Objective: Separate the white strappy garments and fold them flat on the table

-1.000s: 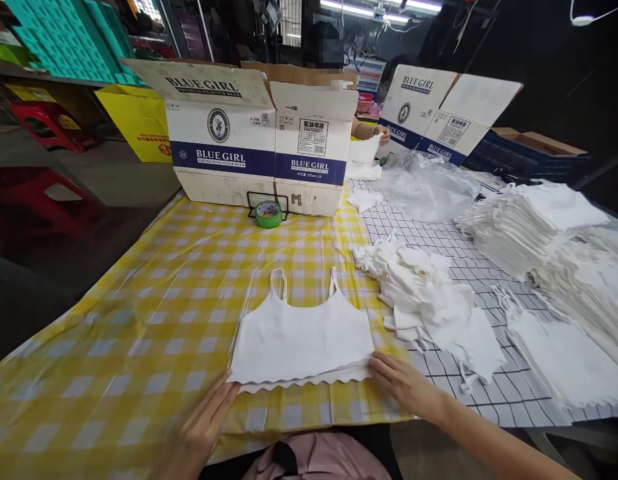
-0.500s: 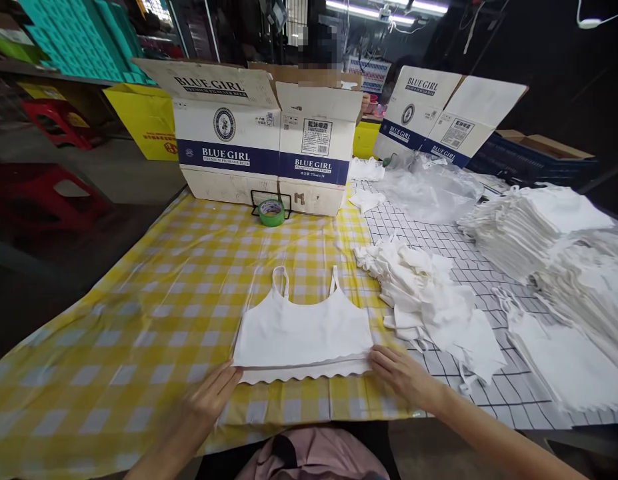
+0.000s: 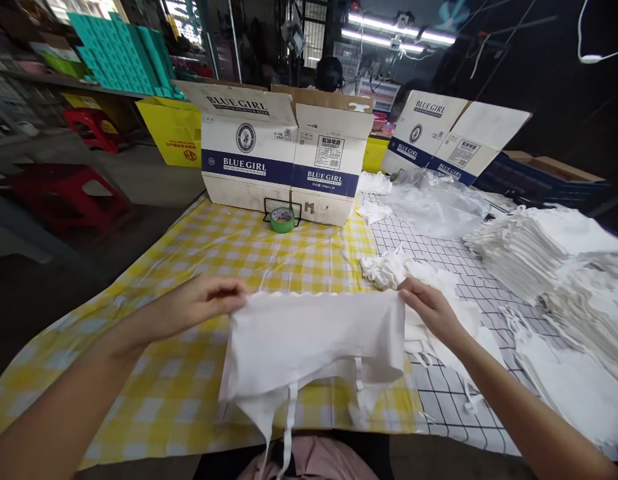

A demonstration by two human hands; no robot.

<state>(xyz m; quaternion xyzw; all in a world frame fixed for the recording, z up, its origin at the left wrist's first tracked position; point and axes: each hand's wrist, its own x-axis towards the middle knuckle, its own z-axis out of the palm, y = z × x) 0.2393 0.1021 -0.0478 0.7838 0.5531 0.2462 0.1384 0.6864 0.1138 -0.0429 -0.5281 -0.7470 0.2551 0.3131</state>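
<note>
A white camisole top [image 3: 313,340] hangs upside down over the near part of the table, its scalloped hem stretched upward and its thin straps dangling toward the table's front edge. My left hand [image 3: 216,297] pinches one corner of the hem. The opposite corner is gripped by my right hand [image 3: 429,303], with thumb and fingers closed on it. Just beyond the right hand lies a loose heap of similar white tops [image 3: 469,320], partly covered by that hand and forearm.
A printed beer carton [image 3: 283,147] stands at the back, with a roll of green tape [image 3: 282,220] by a black wire stand. Stacks of white garments [image 3: 543,240] and clear plastic bags [image 3: 433,200] lie to the right. A red stool [image 3: 69,200] is beyond the left edge.
Both hands have lifted the top off the yellow checked cloth by its hem. It has turned from lying flat, straps away from me, to hanging with straps down toward me.
</note>
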